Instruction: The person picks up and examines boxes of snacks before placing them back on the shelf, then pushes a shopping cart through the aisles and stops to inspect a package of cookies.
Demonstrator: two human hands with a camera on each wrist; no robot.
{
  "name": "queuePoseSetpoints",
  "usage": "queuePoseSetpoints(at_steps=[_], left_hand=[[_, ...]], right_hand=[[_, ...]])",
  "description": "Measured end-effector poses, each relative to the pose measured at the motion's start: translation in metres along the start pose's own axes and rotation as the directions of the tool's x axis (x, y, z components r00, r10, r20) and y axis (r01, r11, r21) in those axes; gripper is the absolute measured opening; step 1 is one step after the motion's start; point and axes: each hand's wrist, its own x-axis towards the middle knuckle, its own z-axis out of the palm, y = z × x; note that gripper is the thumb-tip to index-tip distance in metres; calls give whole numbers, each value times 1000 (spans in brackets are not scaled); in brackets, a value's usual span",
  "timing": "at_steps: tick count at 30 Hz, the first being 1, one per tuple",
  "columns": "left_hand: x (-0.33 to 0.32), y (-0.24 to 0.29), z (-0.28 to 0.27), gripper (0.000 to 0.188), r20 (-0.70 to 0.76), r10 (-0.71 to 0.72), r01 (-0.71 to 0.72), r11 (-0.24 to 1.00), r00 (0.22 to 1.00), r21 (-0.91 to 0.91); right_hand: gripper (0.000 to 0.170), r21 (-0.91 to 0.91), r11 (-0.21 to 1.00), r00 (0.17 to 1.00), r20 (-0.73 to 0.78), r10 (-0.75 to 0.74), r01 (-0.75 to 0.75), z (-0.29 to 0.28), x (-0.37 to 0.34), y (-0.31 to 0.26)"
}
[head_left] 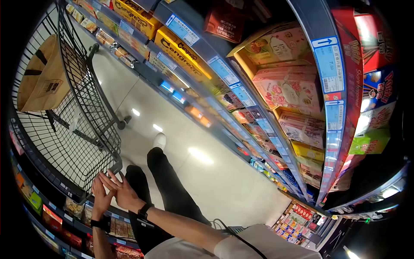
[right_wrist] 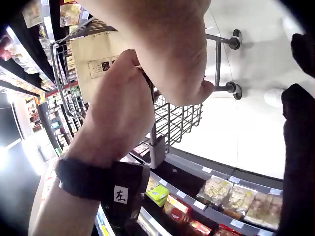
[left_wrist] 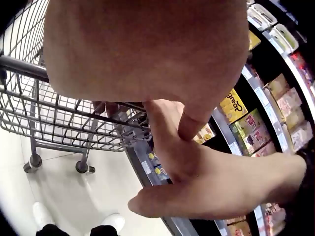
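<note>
Both hands meet over the push handle of a dark wire shopping cart (head_left: 88,125). The left hand (head_left: 102,198) has its fingers extended toward the handle bar (head_left: 115,165), and nothing shows in it. Crossing over from the side, the right hand (head_left: 126,193) overlaps the left with its fingers spread and fairly straight. Seen from the left wrist, the right hand (left_wrist: 192,179) holds its thumb out straight, its fingertips hidden behind the left hand (left_wrist: 147,49). Inside the cart leans a brown paper bag (head_left: 47,77) with black handles and a printed label.
A long shelf of boxed snacks (head_left: 284,86) with blue price tags runs along one side. On the other side, a lower shelf holds packaged food (right_wrist: 216,189). Pale glossy floor (head_left: 202,185) lies between them, with the person's white shoe (head_left: 159,140) on it.
</note>
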Motion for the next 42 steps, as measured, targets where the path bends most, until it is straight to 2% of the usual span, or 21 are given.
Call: queuePoseSetpoints(at_steps=[5,9,10,13,14,15,17,18,20,21,22,23,24,26,30,33,35,38,41,42], left_hand=[[-5,5,5,83,-98,23,-22,1000,995,15],[-8,11,-3,89,-39,-29,26,998,999,-61],[-8,9,0,87,-88,-2,-4,998,996,-63],[-9,17,-7,87,-78,-70,61,992,995,-111],[-4,15,-1,86,-161,-35,-26,933,986,-359],[2,23,-2,77,-231,30,-140,867,973,-478],[11,78,-28,61,-278,79,-188,900,957,-393],[19,108,-45,44,-293,135,-229,921,947,-315],[39,158,-69,32,-220,232,-295,900,948,-322],[48,188,-74,31,-257,259,-332,894,931,-300],[58,216,-78,30,-294,285,-367,888,912,-276],[65,242,-84,27,-304,393,-474,839,868,-268],[74,266,-91,28,-296,472,-540,813,830,-218],[90,314,-98,29,-330,519,-603,755,789,-256],[124,370,-103,30,-402,603,-722,618,689,-311],[142,395,-102,31,-433,615,-750,575,659,-325],[155,407,-104,32,-492,592,-764,567,638,-308],[174,424,-102,35,-635,549,-796,576,544,-185],[181,440,-108,40,-670,533,-776,622,516,-103],[185,444,-110,38,-673,534,-767,637,512,-78]], right_hand=[[89,77,997,993,119,-18,8,-3,0,3],[90,118,993,978,207,-22,-3,0,1,1],[92,132,991,982,187,-26,1,0,1,1],[85,262,965,962,264,-71,-1,-17,4,5],[70,460,888,955,273,-116,-23,-28,8,16],[61,563,826,980,182,-78,-39,-43,11,26],[46,747,664,999,22,39,-43,-81,15,50],[43,686,724,991,-26,131,-78,-109,20,63],[38,570,808,962,-106,253,-149,-156,25,81],[36,514,836,948,-126,294,-191,-172,19,89],[36,470,869,903,-287,319,-158,-207,30,107],[36,419,899,825,-458,331,-128,-243,48,122],[36,371,920,799,-512,315,-125,-273,54,130],[37,259,959,757,-602,254,-116,-317,61,142],[40,63,981,700,-692,175,-183,-357,75,159],[44,393,903,655,-640,402,-171,-370,85,156],[48,337,902,646,-632,429,-269,-376,89,167],[48,443,824,598,-570,563,-353,-387,97,166],[47,538,740,560,-493,665,-404,-399,105,165],[46,477,778,586,-516,625,-409,-403,108,168]])
